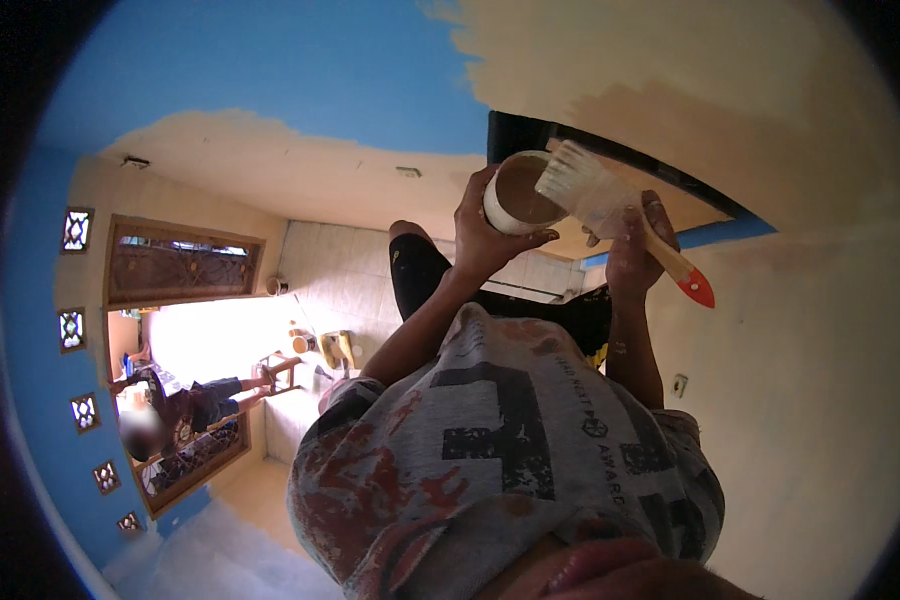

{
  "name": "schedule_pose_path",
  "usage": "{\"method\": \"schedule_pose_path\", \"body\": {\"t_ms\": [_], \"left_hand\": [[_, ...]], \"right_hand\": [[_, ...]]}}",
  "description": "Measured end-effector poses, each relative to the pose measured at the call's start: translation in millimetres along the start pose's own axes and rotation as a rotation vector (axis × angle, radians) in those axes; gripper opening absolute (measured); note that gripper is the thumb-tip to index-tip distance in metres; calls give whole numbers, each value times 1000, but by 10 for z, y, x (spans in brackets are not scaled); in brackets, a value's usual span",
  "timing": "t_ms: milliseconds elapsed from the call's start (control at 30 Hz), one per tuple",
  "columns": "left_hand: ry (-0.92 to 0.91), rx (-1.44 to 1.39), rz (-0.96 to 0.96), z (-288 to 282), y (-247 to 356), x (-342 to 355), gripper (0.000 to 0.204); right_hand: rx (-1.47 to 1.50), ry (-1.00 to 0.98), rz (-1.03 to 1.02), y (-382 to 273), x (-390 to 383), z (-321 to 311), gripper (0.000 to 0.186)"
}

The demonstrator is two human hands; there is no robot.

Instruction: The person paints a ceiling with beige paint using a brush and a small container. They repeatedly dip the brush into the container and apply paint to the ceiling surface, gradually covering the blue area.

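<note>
My left hand (483, 232) is wrapped round a white tub (519, 226), its thumb along the near side. Tan paint (522, 190) shows inside the tub. In my right hand (632, 256) is a wide paintbrush (580, 184) with pale, paint-coated bristles and a wooden handle ending in a red tip. The bristles hang at the tub's right rim, overlapping it; whether they touch it I cannot tell. Just beyond both hands is a dark-edged frame or opening (670, 165) in the wall.
The wall (300, 70) is blue with fresh cream patches (770, 90). Down on the tiled floor (345, 265) stand a bucket (302, 344) and a wooden stool (284, 372). Another person (195, 408) is by the bright doorway (205, 340) at the left.
</note>
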State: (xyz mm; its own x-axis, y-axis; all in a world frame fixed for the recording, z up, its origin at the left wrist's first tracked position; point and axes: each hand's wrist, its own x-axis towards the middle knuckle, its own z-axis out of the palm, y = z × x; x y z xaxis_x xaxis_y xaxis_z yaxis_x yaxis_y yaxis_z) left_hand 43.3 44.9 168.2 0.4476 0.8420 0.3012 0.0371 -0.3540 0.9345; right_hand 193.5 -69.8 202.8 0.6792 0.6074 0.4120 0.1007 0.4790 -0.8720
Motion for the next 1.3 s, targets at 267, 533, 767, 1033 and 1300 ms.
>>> {"method": "schedule_pose_path", "body": {"t_ms": [267,533,767,1033,1300], "left_hand": [[2,-29,28,39,-23,56,91],[-5,-15,-30,37,-45,40,92],[10,34,-5,11,-21,38,89],[4,51,-25,7,-88,87,91],[2,24,-45,-53,-111,90,90]], "right_hand": [[-2,-34,-15,41,4,13,24],[-287,-43,59,-18,24,-92,27],[-231,-39,-13,-39,9,24,21],[-208,-14,0,64,37,91,22],[8,10,3,-21,91,280,22]]}}
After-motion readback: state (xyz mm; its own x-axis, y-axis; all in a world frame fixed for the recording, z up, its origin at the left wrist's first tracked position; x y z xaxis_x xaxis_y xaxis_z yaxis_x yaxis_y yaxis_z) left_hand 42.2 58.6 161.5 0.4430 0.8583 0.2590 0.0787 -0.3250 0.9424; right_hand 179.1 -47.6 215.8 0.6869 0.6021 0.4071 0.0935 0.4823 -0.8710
